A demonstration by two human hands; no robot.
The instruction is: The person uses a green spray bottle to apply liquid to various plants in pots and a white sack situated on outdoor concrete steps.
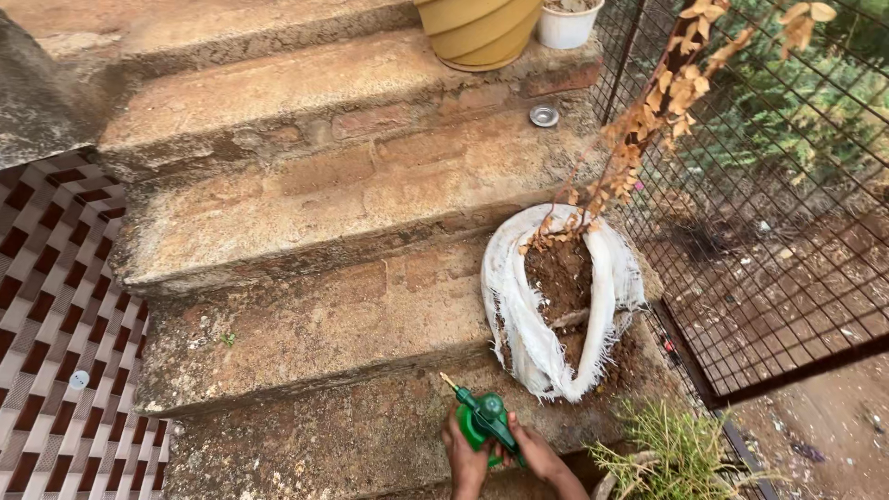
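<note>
Sprayer: green spray bottle (483, 421) sits between both my hands at the bottom of the view, its thin nozzle tip angled up and away from my grip toward the upper left — I hold it low so the head stays steady.

Left hand: my left hand (465, 456) wraps the body from the near-left side, fingers curled shut round the green plastic, because it carries the weight.

Right hand: my right hand (537, 454) closes on the sprayer's back end from the right, fingers folded against it; I cannot tell whether a finger rests on the trigger, since the bottle hides that part.

Sack planter: white cloth sack (532, 306) lies just beyond my right hand, up and to the right of the grip, its frayed mouth rolled open so the dark soil (567, 278) shows.

Dried plant: brown, dry-leaved stem (648, 120) rises out of that soil and leans further right, against the wire fence (787, 185).

Steps: worn brick steps (324, 204) climb away from my grip — the sack rests on one, close to its edge.

Far pots: yellow pot (477, 32) and small white pot (567, 23) stand well apart from my hands, at the top.

Grass tuft: scraggly green tuft (671, 454) grows just right of my right wrist.
</note>
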